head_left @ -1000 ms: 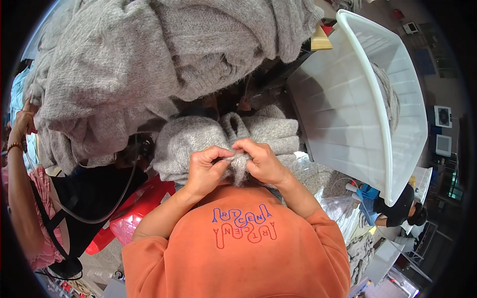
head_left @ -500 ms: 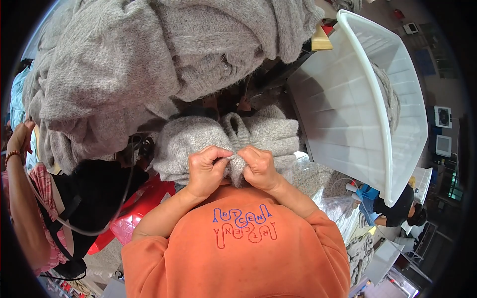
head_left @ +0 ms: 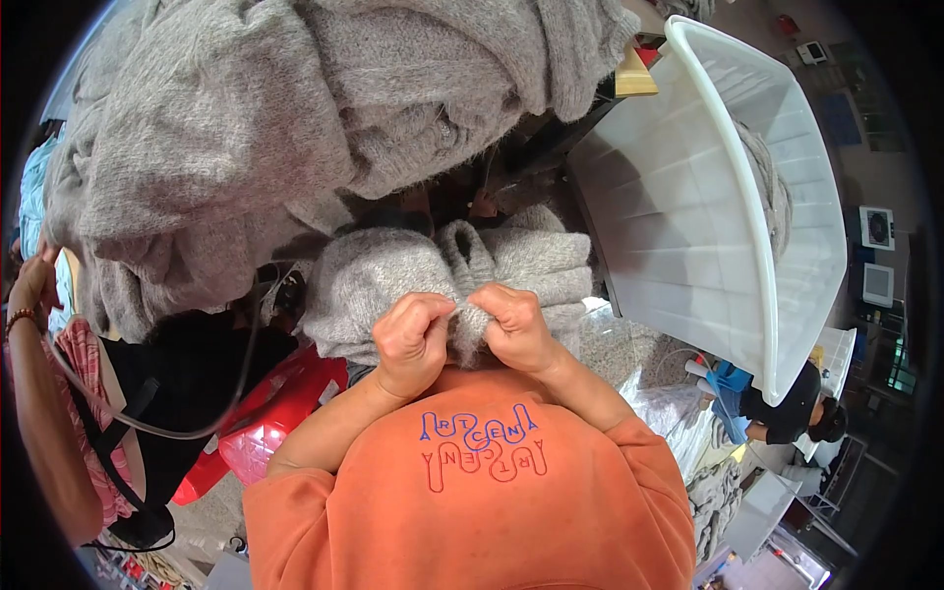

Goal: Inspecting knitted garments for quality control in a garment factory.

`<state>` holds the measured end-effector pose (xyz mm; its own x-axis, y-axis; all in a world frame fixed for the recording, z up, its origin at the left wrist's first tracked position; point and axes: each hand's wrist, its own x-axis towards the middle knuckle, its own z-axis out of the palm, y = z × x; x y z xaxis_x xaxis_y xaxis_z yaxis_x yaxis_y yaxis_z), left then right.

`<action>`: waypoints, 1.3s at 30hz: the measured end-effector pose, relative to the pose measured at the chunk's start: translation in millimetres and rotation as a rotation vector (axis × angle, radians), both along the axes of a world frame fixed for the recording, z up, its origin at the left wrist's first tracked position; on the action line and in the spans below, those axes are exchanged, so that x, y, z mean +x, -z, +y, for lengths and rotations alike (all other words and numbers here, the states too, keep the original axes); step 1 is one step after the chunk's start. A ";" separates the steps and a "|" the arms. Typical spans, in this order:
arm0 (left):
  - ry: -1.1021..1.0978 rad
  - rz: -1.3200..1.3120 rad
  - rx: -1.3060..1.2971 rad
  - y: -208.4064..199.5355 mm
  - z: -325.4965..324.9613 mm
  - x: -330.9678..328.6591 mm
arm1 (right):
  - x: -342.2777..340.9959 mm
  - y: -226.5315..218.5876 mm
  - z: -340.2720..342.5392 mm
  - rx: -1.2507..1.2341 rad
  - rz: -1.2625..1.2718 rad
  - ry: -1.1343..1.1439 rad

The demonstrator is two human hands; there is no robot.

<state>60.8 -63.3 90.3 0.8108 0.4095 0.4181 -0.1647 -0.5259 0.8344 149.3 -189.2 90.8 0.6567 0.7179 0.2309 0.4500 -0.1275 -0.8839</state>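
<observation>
Two close pinches just below the centre of my view

From my end of the link I have the left hand (head_left: 411,339) just off centre toward 8 o'clock, fingers curled, thumb and forefinger narrowed on a grey knit piece (head_left: 379,280). The right hand (head_left: 516,324) is just beside it toward 4 o'clock, closed the same way on the same knit, a small fuzzy tuft bunched between the two. Knuckles and fuzz hide the exact fingertip contact from me.

The grey knit piece lies bundled in front of the orange shirt (head_left: 472,521), spreading from 10 to 2 o'clock around the hands, with a loop-shaped fold at 12. The shirt fills 6 o'clock.

At 11 o'clock I see a big heap of grey knitwear (head_left: 226,147), and at 2 o'clock a large white bin (head_left: 659,187) with grey cloth (head_left: 774,187) in it. Glossy red plastic (head_left: 261,447) sits at 8. At 9 o'clock a co-worker's hand (head_left: 34,285) is near the heap; I cannot tell what it grips. Toward 4 o'clock, well apart, is a person in black (head_left: 790,403)
</observation>
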 end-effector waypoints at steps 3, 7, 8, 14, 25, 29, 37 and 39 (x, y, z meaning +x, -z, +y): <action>0.007 -0.021 -0.016 -1.8 0.9 2.1 | 1.3 -4.9 -3.3 0.039 0.144 -0.042; 0.048 -0.072 0.090 -2.8 1.8 3.5 | -4.4 -6.6 -5.3 -0.044 0.112 0.017; 0.055 -0.096 0.161 -3.1 2.4 3.9 | -5.9 -6.8 -3.7 -0.044 0.111 0.020; 0.084 -0.117 0.315 -7.1 1.5 4.9 | -8.4 1.1 5.7 -0.065 -0.164 0.123; -0.118 -0.016 0.351 -4.8 35.4 10.7 | 0.0 -20.4 -6.2 0.134 -0.148 0.168; -0.138 0.072 0.269 1.6 47.3 -6.6 | 8.2 -7.0 -14.0 0.128 0.083 0.294; -0.115 0.500 -1.054 1.9 57.0 0.1 | 23.3 18.0 -25.2 -0.506 -0.136 -0.141; -0.012 0.433 -0.976 3.4 48.9 4.4 | 21.4 8.0 -20.2 -0.313 -0.017 -0.159</action>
<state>65.2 -14.4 86.9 0.8057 0.4203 -0.4174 0.2473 0.4017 0.8818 170.7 -209.4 82.9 0.5285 0.8489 -0.0069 0.5006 -0.3183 -0.8050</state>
